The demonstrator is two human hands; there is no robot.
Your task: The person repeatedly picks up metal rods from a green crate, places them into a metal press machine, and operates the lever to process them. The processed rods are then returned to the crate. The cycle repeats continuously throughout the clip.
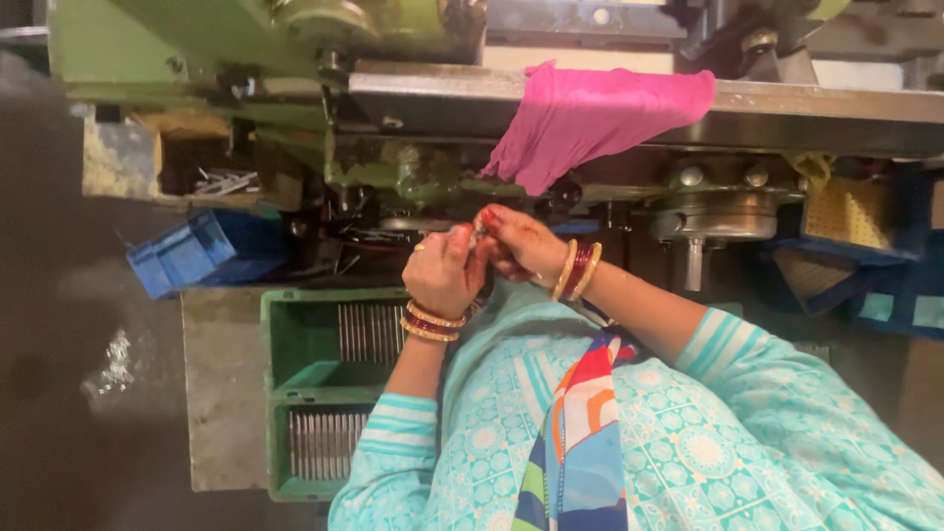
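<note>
My left hand and my right hand meet in front of a green machine. Both wrists wear gold and red bangles. The fingertips of both hands pinch a small shiny metal part, mostly hidden by the fingers. Just beyond the hands lies the machine's dark work area with thin metal pieces. Below my left forearm stands a green crate with two compartments, each holding a row of thin metal rods.
A pink cloth hangs over the machine's steel table edge. A blue bin sits left of the hands, near a box of loose metal pieces. A round metal housing and blue crates are on the right.
</note>
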